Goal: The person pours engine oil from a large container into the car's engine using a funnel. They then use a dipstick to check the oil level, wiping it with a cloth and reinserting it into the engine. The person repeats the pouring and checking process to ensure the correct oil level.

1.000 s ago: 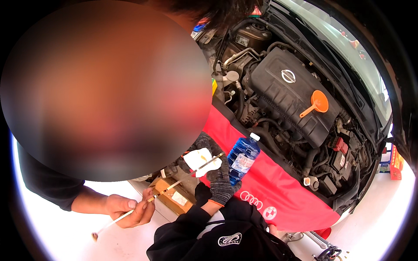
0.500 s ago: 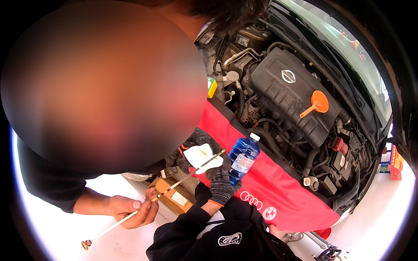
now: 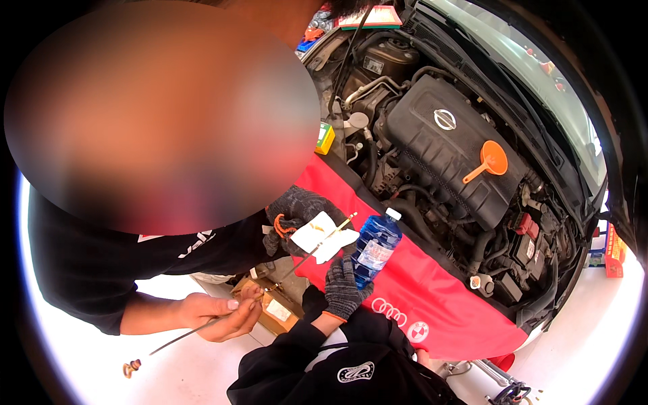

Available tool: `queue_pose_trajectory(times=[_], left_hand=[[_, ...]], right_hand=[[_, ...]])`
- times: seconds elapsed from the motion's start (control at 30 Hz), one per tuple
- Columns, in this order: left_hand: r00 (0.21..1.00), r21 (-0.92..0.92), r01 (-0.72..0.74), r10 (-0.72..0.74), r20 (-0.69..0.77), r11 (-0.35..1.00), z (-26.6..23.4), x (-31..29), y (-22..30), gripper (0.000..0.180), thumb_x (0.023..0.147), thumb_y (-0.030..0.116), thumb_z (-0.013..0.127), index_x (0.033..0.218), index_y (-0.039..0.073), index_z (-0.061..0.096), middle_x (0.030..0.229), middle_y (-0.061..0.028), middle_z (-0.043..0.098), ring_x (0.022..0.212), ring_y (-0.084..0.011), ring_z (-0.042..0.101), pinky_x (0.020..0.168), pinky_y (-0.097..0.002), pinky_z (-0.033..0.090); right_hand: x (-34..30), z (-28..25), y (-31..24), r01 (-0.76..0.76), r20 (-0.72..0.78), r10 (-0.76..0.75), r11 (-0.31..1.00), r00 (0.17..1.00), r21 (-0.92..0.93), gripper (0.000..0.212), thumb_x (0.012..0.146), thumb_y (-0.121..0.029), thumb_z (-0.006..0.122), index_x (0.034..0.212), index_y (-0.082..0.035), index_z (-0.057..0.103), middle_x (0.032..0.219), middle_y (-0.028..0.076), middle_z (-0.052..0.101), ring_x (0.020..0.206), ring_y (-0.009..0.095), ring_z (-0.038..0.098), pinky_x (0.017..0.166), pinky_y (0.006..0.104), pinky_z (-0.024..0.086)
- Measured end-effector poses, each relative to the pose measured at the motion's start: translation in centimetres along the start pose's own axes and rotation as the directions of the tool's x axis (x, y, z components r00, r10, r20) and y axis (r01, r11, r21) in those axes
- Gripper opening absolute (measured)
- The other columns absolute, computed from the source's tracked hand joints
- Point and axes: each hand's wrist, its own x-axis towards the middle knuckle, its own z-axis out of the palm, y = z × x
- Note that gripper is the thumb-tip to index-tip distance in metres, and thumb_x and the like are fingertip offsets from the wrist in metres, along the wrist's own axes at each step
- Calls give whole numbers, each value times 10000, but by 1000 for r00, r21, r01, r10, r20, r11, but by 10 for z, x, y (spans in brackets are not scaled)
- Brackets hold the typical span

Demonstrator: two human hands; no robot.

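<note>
Pinching a slim oil dipstick between thumb and curled fingers, a co-worker's bare hand sits farthest left, the rod slanting up across a stained white wipe. Residue could smear the red fender cover if the tip slipped off the wipe. The co-worker's gloved hand lies behind the wipe, its fingers mostly hidden. Just right and below, the person's gloved left hand is at the lower side of the blue-filled plastic bottle, fingers partly bent; how firmly they grip, I cannot tell. A loose hold or a nudge could tip the bottle. The person's right hand cannot be made out. Farther right, the orange funnel rests on the black engine cover and could slide if knocked.
</note>
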Motion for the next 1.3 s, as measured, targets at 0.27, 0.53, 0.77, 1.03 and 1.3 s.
queue_pose_trajectory(times=[0.27,0.53,0.77,1.03,1.3], left_hand=[[1000,-25,27,-27,8,999,6,-3,-3,1037,628,458,769,1414,2,268,1304,-323,410,1166,-480,451,961,-561,387],[999,-52,36,-34,27,998,6,-6,-5,1037,632,448,771,1415,4,255,1317,-324,391,1178,-482,437,964,-563,384],[995,-68,69,-63,78,995,4,-8,0,1044,637,457,766,1423,9,246,1315,-329,396,1181,-486,437,965,-564,383],[982,20,126,-128,139,992,10,-14,2,1084,645,524,738,1450,21,215,1349,-310,391,1227,-462,414,996,-547,362],[955,39,217,-220,199,975,14,-24,-2,1153,639,567,736,1481,59,134,1400,-282,343,1270,-445,378,1012,-541,352]], right_hand=[[2,-3,1,-3,-1,3,1000,1000,-7,230,789,-128,552,973,-38,657,897,75,647,749,204,610,611,355,478],[4,-9,4,7,1,-7,1000,1000,-5,234,790,-137,557,975,-37,660,908,73,650,761,202,612,622,356,481],[9,-14,16,36,1,-36,999,999,31,238,790,-145,562,978,-37,662,917,72,652,772,201,614,631,358,484],[23,-4,36,86,51,-90,994,995,71,242,791,-153,568,980,-36,664,928,70,655,785,200,616,641,359,486],[55,9,77,172,108,-185,978,977,122,247,792,-162,573,983,-36,667,939,68,658,797,198,618,652,361,489]])
